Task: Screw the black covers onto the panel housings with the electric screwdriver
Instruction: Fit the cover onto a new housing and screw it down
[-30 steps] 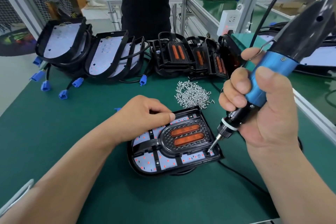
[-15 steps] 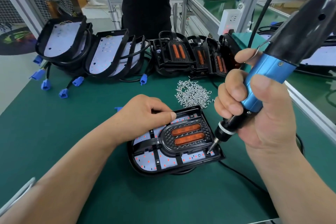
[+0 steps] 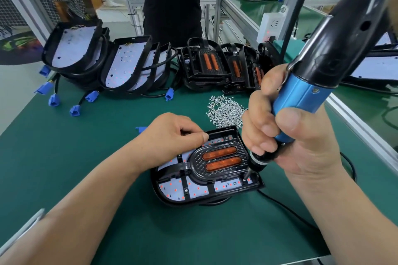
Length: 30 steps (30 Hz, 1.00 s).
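two hands meet at the panel housing (image 3: 159, 192) on the green mat (image 3: 86, 157): our left hand (image 3: 172, 136) rests curled on its far rim, and we cannot tell whether it holds anything; our right hand (image 3: 286, 142) clasps the electric screwdriver (image 3: 308, 92), bit at the near right corner of the black cover (image 3: 193, 162). bare mat lies open to the left.

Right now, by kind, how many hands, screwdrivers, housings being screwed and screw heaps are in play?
Bare hands, left hand and right hand: 2
Blue-and-black electric screwdriver: 1
Black plastic panel housing under work: 1
Heap of small silver screws: 1
Total: 5
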Tool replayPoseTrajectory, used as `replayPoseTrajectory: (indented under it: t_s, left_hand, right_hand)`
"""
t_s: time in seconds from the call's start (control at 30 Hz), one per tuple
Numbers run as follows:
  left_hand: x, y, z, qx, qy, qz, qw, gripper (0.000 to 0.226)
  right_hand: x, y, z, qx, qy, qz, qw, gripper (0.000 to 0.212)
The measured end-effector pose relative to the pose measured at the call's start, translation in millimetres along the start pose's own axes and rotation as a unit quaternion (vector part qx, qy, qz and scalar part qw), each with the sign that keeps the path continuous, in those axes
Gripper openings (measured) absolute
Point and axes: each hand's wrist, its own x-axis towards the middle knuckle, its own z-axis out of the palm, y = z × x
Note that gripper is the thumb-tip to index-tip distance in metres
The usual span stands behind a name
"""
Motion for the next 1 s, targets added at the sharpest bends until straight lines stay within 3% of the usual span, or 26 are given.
replayPoseTrajectory:
  t_s: [0.23,0.4,0.6,0.87,1.0]
  left_hand:
    - [-0.5,0.6,-0.3,0.0,0.0,0.009,1.0,0.017]
    - [-0.8,1.8,-0.6,-0.007,0.0,0.006,1.0,0.017]
    - [-0.5,0.4,-2.1,-0.01,-0.013,0.008,1.0,0.016]
    - [-1.7,-2.7,-6.4,-0.008,-0.021,0.006,1.0,0.019]
    - [-1.1,-3.9,-10.1,-0.002,-0.024,0.0,1.0,0.021]
  right_hand:
    - [2.1,3.3,-7.0,0.013,-0.025,-0.001,1.0,0.042]
    - [1.4,10.0,-16.5,0.048,0.073,-0.025,0.996,0.053]
    - [3.0,2.9,-36.7,0.087,0.193,-0.056,0.976,0.041]
    - [-5.2,-16.2,-77.9,0.097,0.391,-0.019,0.915,0.038]
    - [-12.5,-24.0,-95.1,0.049,0.41,0.051,0.909,0.029]
